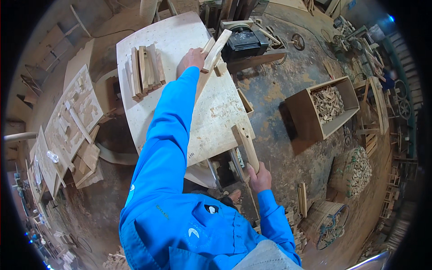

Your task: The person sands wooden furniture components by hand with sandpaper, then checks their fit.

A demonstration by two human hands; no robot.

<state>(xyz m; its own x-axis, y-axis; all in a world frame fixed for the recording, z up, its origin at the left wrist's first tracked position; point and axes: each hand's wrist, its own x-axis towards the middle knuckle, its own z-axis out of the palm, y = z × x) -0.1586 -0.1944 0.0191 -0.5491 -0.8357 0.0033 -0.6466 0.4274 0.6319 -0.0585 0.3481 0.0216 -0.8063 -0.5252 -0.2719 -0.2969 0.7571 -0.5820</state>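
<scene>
My right hand [259, 177] is wrapped round the near end of a wooden bar [247, 146]. The bar's far end, with small dark holes in it, lies over the near right edge of a pale board tabletop [211, 121]. Further off, my left hand [192, 60] reaches across the tabletop, fingers curled at a short wooden piece [208, 45]. That piece lies against a long diagonal wooden strip [218, 49], and my fingertips are partly hidden. Left of this hand, several wooden strips [145, 69] lie side by side on the tabletop.
A black motor [243, 45] sits beyond the tabletop's right side. An open box [301, 112] of wood offcuts stands on the floor at right, with baskets [344, 175] of offcuts nearer. At left is a sloping board [67, 121] strewn with wood pieces. My foot [235, 195] shows below.
</scene>
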